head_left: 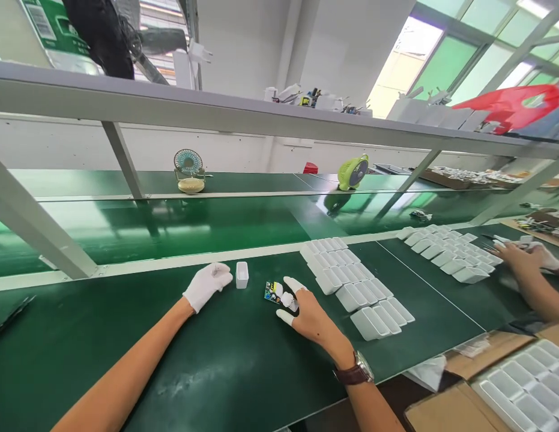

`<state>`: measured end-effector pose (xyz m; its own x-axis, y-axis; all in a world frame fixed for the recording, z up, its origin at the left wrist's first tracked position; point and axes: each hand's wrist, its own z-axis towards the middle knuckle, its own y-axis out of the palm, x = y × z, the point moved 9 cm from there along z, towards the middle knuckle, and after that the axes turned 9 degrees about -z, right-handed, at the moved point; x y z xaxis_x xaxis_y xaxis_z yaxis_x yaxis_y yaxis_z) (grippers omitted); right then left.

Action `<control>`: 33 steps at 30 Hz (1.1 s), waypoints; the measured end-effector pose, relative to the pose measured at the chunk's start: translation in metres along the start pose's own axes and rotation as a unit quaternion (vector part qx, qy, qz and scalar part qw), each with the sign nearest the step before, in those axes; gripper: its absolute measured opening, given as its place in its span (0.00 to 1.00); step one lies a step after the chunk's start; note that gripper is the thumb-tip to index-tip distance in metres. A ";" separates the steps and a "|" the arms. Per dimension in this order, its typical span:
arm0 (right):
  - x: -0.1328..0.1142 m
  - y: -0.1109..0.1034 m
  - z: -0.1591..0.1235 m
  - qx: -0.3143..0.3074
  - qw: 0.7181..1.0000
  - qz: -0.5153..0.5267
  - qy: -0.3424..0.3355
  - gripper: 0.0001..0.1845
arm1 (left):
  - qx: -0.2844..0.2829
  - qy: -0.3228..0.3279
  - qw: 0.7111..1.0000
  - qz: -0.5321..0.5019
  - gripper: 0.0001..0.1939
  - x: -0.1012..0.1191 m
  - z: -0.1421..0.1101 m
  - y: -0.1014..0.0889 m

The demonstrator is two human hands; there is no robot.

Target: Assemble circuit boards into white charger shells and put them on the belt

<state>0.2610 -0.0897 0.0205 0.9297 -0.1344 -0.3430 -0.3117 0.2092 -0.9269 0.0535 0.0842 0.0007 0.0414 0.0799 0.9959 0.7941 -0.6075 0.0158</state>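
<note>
Here's the L hand (pixel 208 287), gloved, fingers bunched just L of a white box (pixel 242 276); can't tell if they grip anything. Over to R hand (pixel 310 315): white-capped thumb & index apart, nr the circuit bd (pixel 271 293), lying on green bench (pixel 207 372) R of box.

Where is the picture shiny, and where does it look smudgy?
Head view: pale glare streaks the green belt, perhaps from the windows; head view: the co-worker's arm at the right edge looks smeared; head view: the circuit board by the right hand is clearer, its colours showing.
</note>
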 end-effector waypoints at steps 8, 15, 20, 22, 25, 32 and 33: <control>-0.023 -0.014 0.028 0.060 0.998 0.020 -0.006 0.29 | 0.024 0.031 0.965 0.258 0.45 0.015 0.009 0.041; -0.067 -0.052 0.060 0.101 0.957 0.261 -0.078 0.28 | 0.033 0.019 0.983 0.178 0.34 0.012 -0.020 0.017; -0.093 -0.029 0.064 0.074 0.937 0.317 -0.129 0.26 | 0.090 0.051 0.980 0.171 0.33 0.008 -0.057 -0.006; -0.103 -0.027 0.055 0.116 0.937 0.272 -0.186 0.24 | 0.112 0.081 0.973 0.185 0.33 0.008 -0.066 -0.010; -0.117 -0.027 0.034 0.169 0.927 0.200 -0.269 0.25 | 0.136 0.129 0.958 0.219 0.33 0.012 -0.074 -0.013; -0.116 -0.015 0.024 0.100 0.949 0.196 -0.227 0.31 | 0.136 0.219 0.928 0.270 0.33 0.017 -0.076 -0.007; -0.116 -0.012 0.024 0.087 0.951 0.195 -0.225 0.31 | 0.136 0.233 0.923 0.276 0.33 0.018 -0.077 -0.005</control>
<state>0.1614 -0.0537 0.0756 0.7521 0.4055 -0.5195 -0.6492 0.3204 -0.6899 0.0032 0.0279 0.0251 0.2698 -0.5690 0.7768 0.8552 -0.2292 -0.4649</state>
